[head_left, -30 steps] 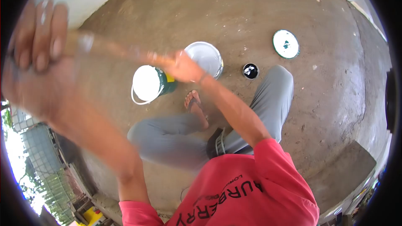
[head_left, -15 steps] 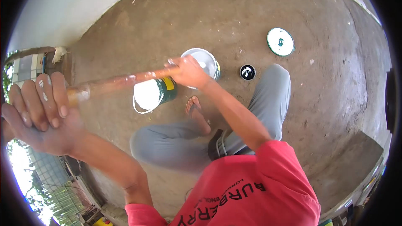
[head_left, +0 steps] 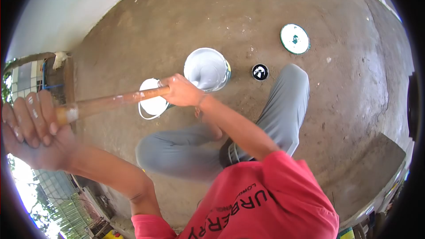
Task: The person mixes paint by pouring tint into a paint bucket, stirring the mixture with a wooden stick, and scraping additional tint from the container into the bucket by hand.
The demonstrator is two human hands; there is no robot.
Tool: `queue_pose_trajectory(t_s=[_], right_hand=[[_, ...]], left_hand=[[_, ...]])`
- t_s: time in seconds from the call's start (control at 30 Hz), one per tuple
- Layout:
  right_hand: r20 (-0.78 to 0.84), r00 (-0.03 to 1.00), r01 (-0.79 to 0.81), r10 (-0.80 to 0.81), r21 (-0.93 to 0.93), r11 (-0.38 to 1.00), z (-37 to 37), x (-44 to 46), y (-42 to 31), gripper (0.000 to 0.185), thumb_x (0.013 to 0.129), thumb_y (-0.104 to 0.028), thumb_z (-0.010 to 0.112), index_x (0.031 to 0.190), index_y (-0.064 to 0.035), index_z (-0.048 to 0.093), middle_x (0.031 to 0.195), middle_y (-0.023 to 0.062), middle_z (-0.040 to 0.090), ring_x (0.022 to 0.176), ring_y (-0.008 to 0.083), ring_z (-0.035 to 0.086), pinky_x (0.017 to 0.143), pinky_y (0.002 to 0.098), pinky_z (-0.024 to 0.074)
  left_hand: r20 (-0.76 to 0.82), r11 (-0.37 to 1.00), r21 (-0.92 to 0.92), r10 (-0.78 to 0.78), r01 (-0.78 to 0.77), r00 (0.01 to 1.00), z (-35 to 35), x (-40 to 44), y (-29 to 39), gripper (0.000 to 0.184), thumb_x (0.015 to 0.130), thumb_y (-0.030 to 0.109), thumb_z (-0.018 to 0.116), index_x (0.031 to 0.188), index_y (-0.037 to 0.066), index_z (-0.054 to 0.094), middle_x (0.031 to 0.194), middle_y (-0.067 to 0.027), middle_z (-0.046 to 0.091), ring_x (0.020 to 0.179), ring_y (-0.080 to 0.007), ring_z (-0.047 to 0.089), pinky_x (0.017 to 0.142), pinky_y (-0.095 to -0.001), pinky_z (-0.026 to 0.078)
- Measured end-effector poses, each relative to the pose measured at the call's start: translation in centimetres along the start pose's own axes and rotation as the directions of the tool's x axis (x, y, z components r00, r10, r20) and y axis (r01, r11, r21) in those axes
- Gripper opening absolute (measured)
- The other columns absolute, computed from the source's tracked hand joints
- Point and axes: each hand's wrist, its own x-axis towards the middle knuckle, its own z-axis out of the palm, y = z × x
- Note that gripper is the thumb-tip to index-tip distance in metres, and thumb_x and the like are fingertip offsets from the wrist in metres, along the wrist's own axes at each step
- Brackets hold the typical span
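Observation:
A wooden pole spattered with white paint runs across the left half of the view. My left hand, with white paint on its fingers, is closed round the pole near the left edge. Further right, my right hand is closed round the pole's other visible end. Below the pole stands a bucket of white paint with a white handle, partly hidden by the pole and my right hand. Just beyond that hand is a larger open bucket with a whitish inside. The far end of the pole, past my left hand, is out of view.
On the brown floor are a small dark-rimmed can and a round white lid with a green rim. A white wall rises at the upper left. A low concrete ledge lies at the lower right.
Both hands have moved left with the pole, the left one also lower. My right hand has come off the view of the larger bucket and now covers part of the handled one.

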Motion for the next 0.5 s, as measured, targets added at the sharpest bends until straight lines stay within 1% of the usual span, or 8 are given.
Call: queue_pose_trajectory(t_s=[0.03,0.13,0.23,0.27,0.37,0.43,0.47,0.5], right_hand=[[0.095,0.995,0.029,-0.027,-0.022,0.999,-1.6,-1.3,-1.2,0.022,0.077,-0.02,0.063,0.092,-0.0058,0.073,0.082,0.0247,0.069,0.078,0.0436,0.067,0.075,0.0487,0.0563],[0.078,0.986,-0.129,0.145,-0.186,0.974,-5.9,-0.6,-1.6,0.023,0.078,-0.019,0.063,0.092,-0.0044,0.073,0.087,0.0259,0.069,0.079,0.0445,0.067,0.078,0.0472,0.0561],[-0.164,0.986,0.011,-0.019,-0.051,0.999,-3.4,2.6,0.0,0.029,0.075,-0.014,0.065,0.101,-0.0055,0.072,0.088,0.0248,0.069,0.086,0.0426,0.067,0.079,0.0452,0.0559],[-0.025,0.99,-0.142,0.141,-0.076,0.987,-2.5,3.4,0.1,0.039,0.075,-0.019,0.071,0.113,-0.0108,0.069,0.106,0.0242,0.066,0.105,0.039,0.064,0.09,0.0461,0.0524],[-0.115,0.979,0.134,-0.171,-0.279,0.951,-5.3,-0.6,-2.1,0.053,0.076,-0.025,0.077,0.125,-0.0122,0.061,0.125,0.0194,0.059,0.122,0.0342,0.053,0.1,0.0464,0.0451],[-0.203,0.975,-0.103,0.088,-0.065,0.993,-10.5,-4.6,-1.3,0.06,0.078,-0.029,0.08,0.131,-0.0112,0.056,0.135,0.0124,0.052,0.127,0.0311,0.045,0.105,0.0452,0.0393],[-0.421,0.907,-0.075,0.02,-0.114,0.991,-12.5,-6.6,2.8,0.045,0.086,-0.023,0.073,0.126,-0.0078,0.06,0.125,0.0116,0.058,0.117,0.0275,0.053,0.1,0.0416,0.0432],[-0.639,0.758,-0.218,0.13,-0.061,0.974,-15.1,-9.0,4.3,0.031,0.092,-0.017,0.065,0.121,-0.0076,0.063,0.114,0.0111,0.063,0.106,0.0255,0.059,0.096,0.0387,0.0455]], left_hand=[[0.01,0.997,-0.056,-0.05,0.051,0.999,-0.3,-0.4,0.3,0.026,0.09,0.012,0.051,0.067,0.015,0.041,0.055,0.0035,0.037,0.043,-0.0061,0.03,0.049,-0.0225,0.035],[0.032,0.99,-0.124,-0.067,0.07,0.997,-0.6,-0.6,0.0,0.025,0.09,0.011,0.051,0.067,0.015,0.041,0.055,0.0033,0.037,0.044,-0.0059,0.03,0.05,-0.0223,0.033],[0.004,1.0,-0.025,0.019,-0.019,1.0,-0.4,-0.6,-1.3,0.025,0.09,0.011,0.05,0.067,0.015,0.041,0.055,0.0031,0.036,0.045,-0.006,0.031,0.05,-0.0228,0.032],[-0.002,0.999,-0.001,0.032,-0.032,0.999,-1.3,-0.5,-1.0,0.025,0.09,0.011,0.05,0.068,0.015,0.041,0.055,0.003,0.036,0.045,-0.0061,0.031,0.05,-0.0229,0.032],[-0.08,0.996,0.073,0.049,-0.043,0.996,-4.0,-1.0,-0.1,0.026,0.091,0.013,0.052,0.068,0.015,0.04,0.055,0.0036,0.036,0.047,-0.0064,0.031,0.052,-0.0232,0.032],[-0.122,0.996,0.082,0.051,-0.042,0.991,-5.9,-1.4,0.3,0.028,0.092,0.015,0.053,0.067,0.015,0.039,0.056,0.0033,0.035,0.049,-0.0073,0.032,0.053,-0.0236,0.032],[-0.121,0.998,0.061,0.041,-0.034,0.992,-6.7,-1.3,0.4,0.029,0.093,0.017,0.053,0.067,0.015,0.039,0.056,0.0027,0.034,0.05,-0.0081,0.032,0.054,-0.024,0.032],[-0.165,0.997,0.071,0.052,-0.041,0.985,-7.5,-1.2,0.4,0.031,0.093,0.019,0.053,0.066,0.015,0.039,0.057,0.002,0.033,0.051,-0.009,0.032,0.055,-0.0245,0.033]])
